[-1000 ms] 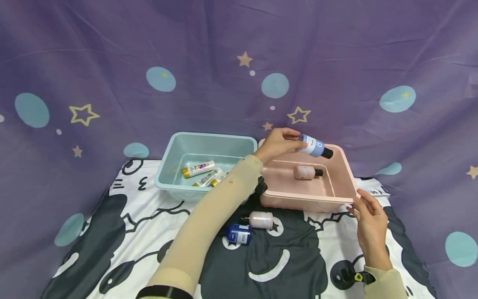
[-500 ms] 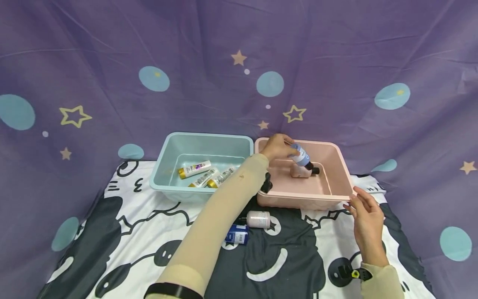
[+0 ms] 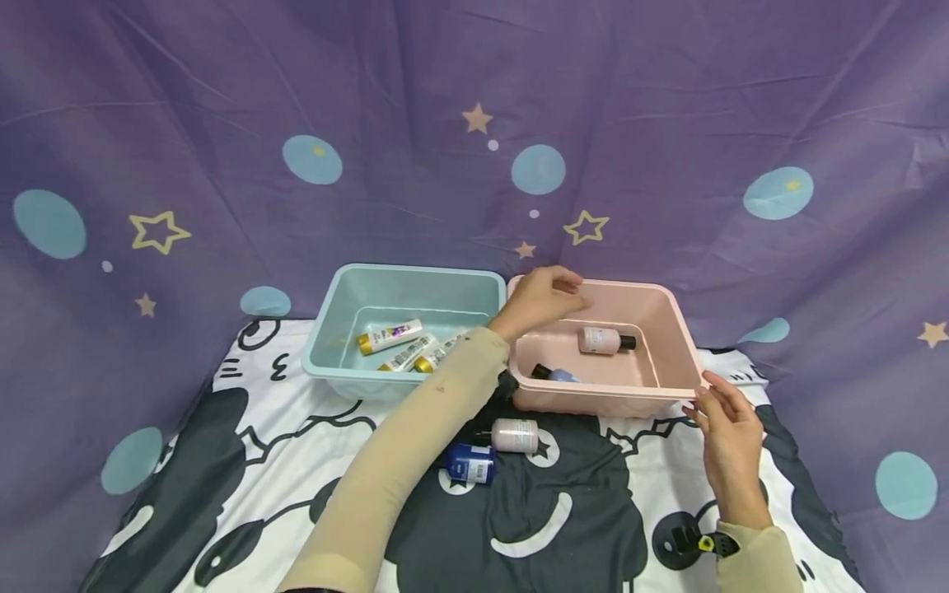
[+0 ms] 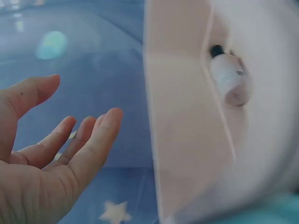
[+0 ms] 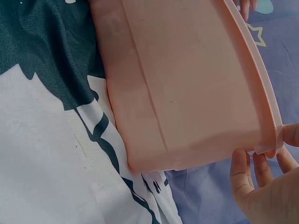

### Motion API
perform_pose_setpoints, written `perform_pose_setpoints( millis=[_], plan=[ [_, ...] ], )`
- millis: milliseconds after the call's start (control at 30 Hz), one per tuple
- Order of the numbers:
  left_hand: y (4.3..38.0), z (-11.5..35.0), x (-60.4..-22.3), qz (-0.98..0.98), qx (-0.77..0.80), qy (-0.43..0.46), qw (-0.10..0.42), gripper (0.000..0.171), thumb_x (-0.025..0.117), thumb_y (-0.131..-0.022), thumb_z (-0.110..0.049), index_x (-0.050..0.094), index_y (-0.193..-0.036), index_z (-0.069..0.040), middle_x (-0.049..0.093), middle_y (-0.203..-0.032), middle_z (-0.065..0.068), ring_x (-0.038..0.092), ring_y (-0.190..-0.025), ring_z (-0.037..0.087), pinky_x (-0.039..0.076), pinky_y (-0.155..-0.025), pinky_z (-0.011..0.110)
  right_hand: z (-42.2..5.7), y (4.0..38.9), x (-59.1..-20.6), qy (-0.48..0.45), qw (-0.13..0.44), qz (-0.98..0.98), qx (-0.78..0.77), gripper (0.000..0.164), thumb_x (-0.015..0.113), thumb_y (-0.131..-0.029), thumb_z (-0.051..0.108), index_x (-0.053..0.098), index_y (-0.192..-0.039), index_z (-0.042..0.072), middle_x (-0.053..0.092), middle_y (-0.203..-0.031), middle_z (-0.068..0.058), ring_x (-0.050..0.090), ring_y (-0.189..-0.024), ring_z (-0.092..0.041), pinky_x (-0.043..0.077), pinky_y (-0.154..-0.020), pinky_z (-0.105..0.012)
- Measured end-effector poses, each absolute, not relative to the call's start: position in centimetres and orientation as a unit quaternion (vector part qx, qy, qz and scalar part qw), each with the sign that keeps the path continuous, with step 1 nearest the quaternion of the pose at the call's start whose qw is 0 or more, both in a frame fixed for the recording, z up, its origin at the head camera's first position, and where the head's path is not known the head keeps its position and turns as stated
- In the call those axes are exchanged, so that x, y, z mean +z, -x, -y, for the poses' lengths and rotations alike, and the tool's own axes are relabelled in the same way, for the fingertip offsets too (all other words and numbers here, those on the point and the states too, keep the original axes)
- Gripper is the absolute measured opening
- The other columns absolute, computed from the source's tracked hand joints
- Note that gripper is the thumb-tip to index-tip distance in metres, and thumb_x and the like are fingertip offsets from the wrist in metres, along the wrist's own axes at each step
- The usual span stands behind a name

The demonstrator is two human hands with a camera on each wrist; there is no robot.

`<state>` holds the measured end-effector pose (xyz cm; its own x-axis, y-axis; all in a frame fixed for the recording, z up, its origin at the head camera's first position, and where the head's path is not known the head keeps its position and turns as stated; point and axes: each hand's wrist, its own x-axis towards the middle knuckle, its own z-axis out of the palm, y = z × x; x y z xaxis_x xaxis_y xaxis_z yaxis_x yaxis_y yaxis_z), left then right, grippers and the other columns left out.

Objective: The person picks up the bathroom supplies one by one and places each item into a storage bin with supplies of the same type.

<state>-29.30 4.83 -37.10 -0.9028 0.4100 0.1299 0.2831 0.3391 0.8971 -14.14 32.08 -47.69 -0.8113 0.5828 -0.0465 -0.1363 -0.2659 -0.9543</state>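
Note:
My left hand (image 3: 544, 301) hovers over the back left of the pink plastic bin (image 3: 593, 391). Nothing is in it; the left wrist view shows its fingers (image 4: 96, 144) loosely spread. Inside that bin lie a pale pink bottle (image 3: 602, 340) with a black cap and a light blue bottle (image 3: 559, 375), partly hidden by the front wall. At the bin's front right corner, my right hand (image 3: 730, 445) pinches the rim between thumb and fingers. On the cloth in front are another pale pink bottle (image 3: 514, 436) and a dark blue bottle (image 3: 470, 464).
To the left, a light blue bin (image 3: 415, 276) stands right beside the pink one, with several white tubes (image 3: 390, 336) with gold caps in it. Both bins rest on a black-and-white patterned cloth (image 3: 289, 461). A purple curtain (image 3: 400, 123) hangs behind.
My left hand lowered the light blue bottle into the pink bin and let it go; the bottle now lies by the front wall. My right hand has stayed on the rim.

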Motion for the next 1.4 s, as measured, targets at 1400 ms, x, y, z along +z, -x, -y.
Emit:
perform_pose_setpoints(
  millis=[1400],
  plan=[
    [12.4, 14.5, -50.5, -0.811, 0.570, -0.088, 0.094, 0.039, 0.076, -0.092, -0.015, 0.065, -0.126, -0.002, 0.066, -0.122, 0.016, 0.067, -0.106, 0.030, 0.057, -0.084, 0.031, -32.0, 14.0, -47.4, 0.209, 0.230, 0.543, 0.780, 0.036, 0.070, -0.093, -0.001, 0.064, -0.128, -0.003, 0.066, -0.101, -0.011, 0.068, -0.078, -0.017, 0.060, -0.067, -0.028]
  ],
)
